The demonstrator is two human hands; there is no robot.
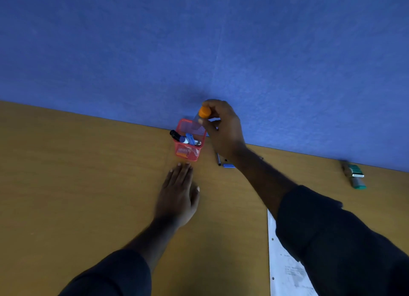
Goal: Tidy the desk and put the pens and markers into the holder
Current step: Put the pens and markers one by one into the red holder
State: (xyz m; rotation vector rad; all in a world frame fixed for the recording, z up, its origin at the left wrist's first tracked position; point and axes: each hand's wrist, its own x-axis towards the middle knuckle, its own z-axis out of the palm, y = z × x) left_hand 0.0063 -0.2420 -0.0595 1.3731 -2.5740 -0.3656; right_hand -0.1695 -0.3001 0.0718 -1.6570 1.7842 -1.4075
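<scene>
Against the blue wall (199,41), at the far edge of the wooden desk (77,185), stands the red mesh holder (188,151). We see a black marker (175,135), a blue pen (190,138) and other pieces we cannot make out already standing in it, leaning toward its left rim. Our right hand (223,127) hangs over the holder's right side, its grip clenched around a marker with an orange cap (204,112); the cap points up and the pale barrel angles down toward the holder's mouth. Our left hand (177,194) lies flat on the desk just in front of the holder, fingers stretched out and together, its grip released and holding nothing; the fingertips come close to the holder's base, though we cannot tell whether they touch it. Right of the holder, partly under our right forearm, a dark pen (218,159) and a short blue piece (228,165) lie loose on the desk. Far to the right sits a green stapler (355,175), and a punched sheet (285,267) lies at the near edge under the right sleeve (332,233).
</scene>
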